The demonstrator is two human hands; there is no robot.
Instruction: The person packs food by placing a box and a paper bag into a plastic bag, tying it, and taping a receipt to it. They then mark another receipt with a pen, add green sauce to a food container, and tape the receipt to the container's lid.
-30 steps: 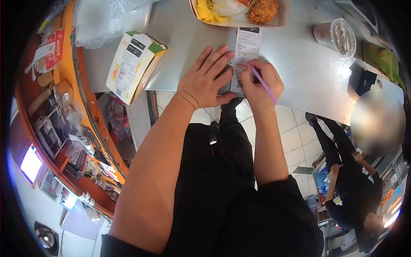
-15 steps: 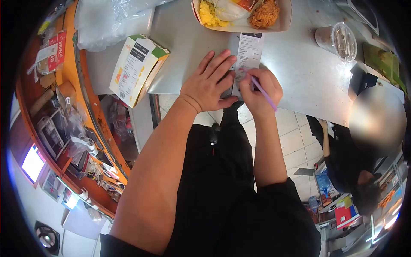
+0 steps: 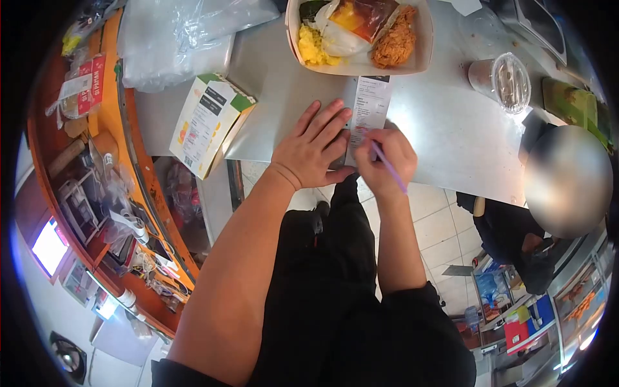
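A long printed receipt (image 3: 371,103) lies on the metal counter. My right hand (image 3: 389,161) grips a purple pen (image 3: 391,169), its tip down at the receipt's lower part. Flat beside the receipt's left edge rests my left hand (image 3: 314,145), fingers spread over the counter's front edge. Just past the receipt's far end sits an open paper food box (image 3: 361,69) holding fried chicken (image 3: 394,40), yellow scrambled egg (image 3: 314,48), a plastic-wrapped white mound and a sauce packet (image 3: 364,18).
Left of my hands stands a closed carton (image 3: 205,126) with a receipt on it. Clear plastic bags (image 3: 174,45) lie behind it. To the right are a lidded cup (image 3: 503,80) and a green package (image 3: 570,106). A person in black (image 3: 509,226) is at the right.
The counter and its items appear lower in view, showing more of the food box. My right hand keeps the pen at the receipt; my left stays flat. The other person has shifted.
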